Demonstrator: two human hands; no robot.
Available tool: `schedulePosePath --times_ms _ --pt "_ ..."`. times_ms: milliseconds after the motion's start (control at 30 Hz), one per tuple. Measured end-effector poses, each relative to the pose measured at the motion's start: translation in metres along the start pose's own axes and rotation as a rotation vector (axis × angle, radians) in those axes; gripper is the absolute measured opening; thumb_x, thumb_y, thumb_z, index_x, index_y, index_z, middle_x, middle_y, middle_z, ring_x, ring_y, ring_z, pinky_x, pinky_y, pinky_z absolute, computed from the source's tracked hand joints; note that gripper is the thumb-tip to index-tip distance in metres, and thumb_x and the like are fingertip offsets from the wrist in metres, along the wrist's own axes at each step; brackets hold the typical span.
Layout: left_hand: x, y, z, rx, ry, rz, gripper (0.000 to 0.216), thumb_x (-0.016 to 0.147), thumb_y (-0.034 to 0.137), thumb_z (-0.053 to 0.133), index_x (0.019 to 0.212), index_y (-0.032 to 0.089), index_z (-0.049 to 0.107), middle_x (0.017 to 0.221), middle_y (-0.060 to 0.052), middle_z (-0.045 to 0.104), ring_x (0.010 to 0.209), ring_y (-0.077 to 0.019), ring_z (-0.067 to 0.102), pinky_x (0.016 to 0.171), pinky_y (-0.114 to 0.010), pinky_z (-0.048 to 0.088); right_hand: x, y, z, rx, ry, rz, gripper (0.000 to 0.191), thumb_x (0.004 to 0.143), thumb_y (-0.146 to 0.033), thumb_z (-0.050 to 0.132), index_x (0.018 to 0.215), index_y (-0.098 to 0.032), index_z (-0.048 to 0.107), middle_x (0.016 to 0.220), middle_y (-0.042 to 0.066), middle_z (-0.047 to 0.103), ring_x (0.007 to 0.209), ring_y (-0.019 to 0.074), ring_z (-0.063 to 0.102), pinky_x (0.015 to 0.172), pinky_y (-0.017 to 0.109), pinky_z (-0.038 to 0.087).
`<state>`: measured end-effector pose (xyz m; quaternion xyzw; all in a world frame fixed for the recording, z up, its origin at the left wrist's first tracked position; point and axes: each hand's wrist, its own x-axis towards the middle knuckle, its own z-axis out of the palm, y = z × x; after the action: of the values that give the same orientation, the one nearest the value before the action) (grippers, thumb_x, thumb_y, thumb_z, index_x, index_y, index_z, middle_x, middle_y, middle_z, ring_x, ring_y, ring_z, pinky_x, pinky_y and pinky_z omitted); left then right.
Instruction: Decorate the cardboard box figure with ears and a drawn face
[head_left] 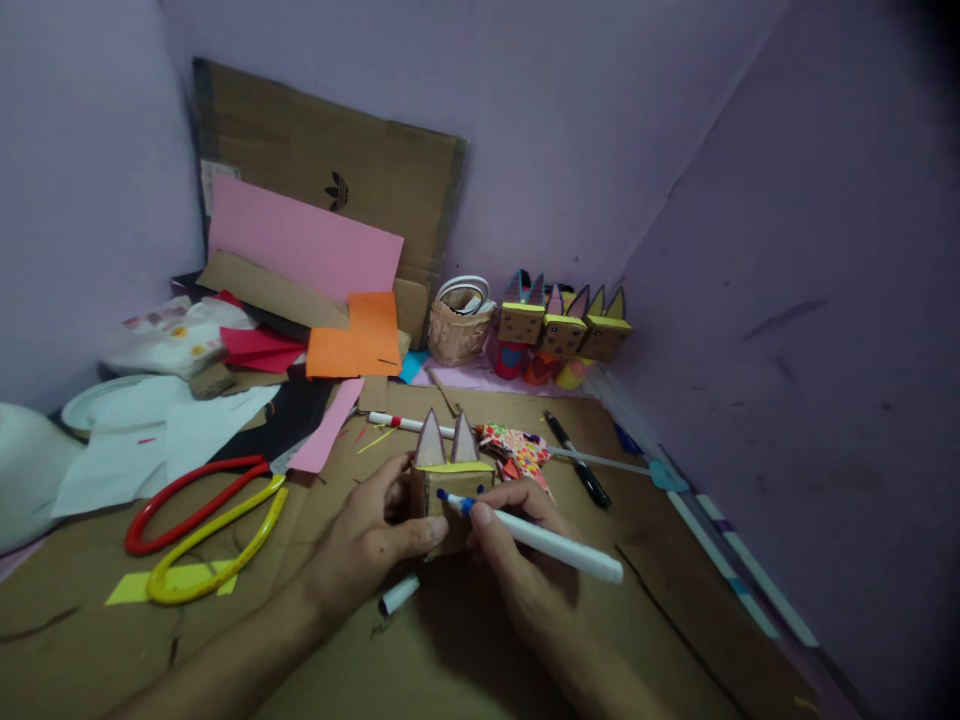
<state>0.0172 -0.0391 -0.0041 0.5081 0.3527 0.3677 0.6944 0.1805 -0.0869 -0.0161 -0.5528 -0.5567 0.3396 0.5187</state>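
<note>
Forearms [247, 640] | left hand [367, 535] grips eared box [459, 482] | right hand [529, 585] grips marker [562, 546] | cardboard panel [300, 130]: Adidas trefoil [337, 191]

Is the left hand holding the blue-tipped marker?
No, the right hand holds the blue-tipped marker, while the left hand grips the cardboard box.

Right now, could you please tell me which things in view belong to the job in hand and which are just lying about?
In use:
- cardboard box with pointed ears, in the left hand
- blue-tipped marker, in the right hand

Apparently lying about:
- red-and-yellow-handled scissors
- black marker
- orange paper
- woven basket
</note>
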Motion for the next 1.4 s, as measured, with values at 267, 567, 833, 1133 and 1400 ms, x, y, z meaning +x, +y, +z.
schedulePosePath --times_ms 267,567,833,1133,1400 --pt "0.001 0.002 0.000 -0.021 -0.016 0.005 0.055 0.066 0.030 0.073 0.116 0.019 0.053 0.112 -0.008 0.069 0.113 -0.0322 0.059 0.097 -0.043 0.046 0.000 0.003 0.002 0.018 -0.002 -0.019 0.017 0.087 -0.039 0.062 0.083 -0.022 0.064 0.066 -0.001 0.064 0.059 0.0134 0.059 0.054 0.024 0.044" --pt "0.001 0.001 0.000 -0.009 -0.005 0.008 0.058 0.065 0.029 0.073 0.117 0.016 0.050 0.116 -0.012 0.068 0.112 -0.0330 0.060 0.097 -0.044 0.046 0.000 0.005 0.001 0.004 0.004 -0.035 0.018 0.087 -0.038 0.062 0.079 -0.022 0.063 0.064 -0.002 0.062 0.058 0.0129 0.058 0.053 0.023 0.042" --pt "0.001 0.000 -0.002 -0.022 -0.025 0.018 0.059 0.066 0.030 0.074 0.118 0.017 0.050 0.115 -0.010 0.068 0.113 -0.0322 0.059 0.097 -0.044 0.046 0.000 0.003 0.002 0.042 -0.013 0.004 0.016 0.087 -0.037 0.062 0.084 -0.021 0.064 0.068 0.000 0.065 0.061 0.0138 0.060 0.055 0.025 0.045" --pt "0.001 0.003 -0.002 -0.045 0.069 -0.063 0.069 0.064 0.027 0.074 0.128 0.017 0.049 0.114 -0.010 0.069 0.108 -0.0302 0.062 0.089 -0.038 0.050 0.017 -0.004 -0.011 0.374 0.328 -0.077 0.021 0.082 -0.035 0.064 0.069 -0.021 0.057 0.050 -0.006 0.056 0.047 0.0102 0.050 0.049 0.022 0.040" --pt "0.002 0.001 -0.009 0.039 0.141 -0.105 0.074 0.064 0.030 0.075 0.132 0.021 0.047 0.100 -0.006 0.070 0.080 -0.0219 0.065 0.070 -0.032 0.052 0.019 0.003 -0.011 0.319 0.207 -0.004 0.023 0.080 -0.039 0.067 0.070 -0.021 0.056 0.054 -0.003 0.063 0.045 0.0125 0.057 0.044 0.023 0.045"
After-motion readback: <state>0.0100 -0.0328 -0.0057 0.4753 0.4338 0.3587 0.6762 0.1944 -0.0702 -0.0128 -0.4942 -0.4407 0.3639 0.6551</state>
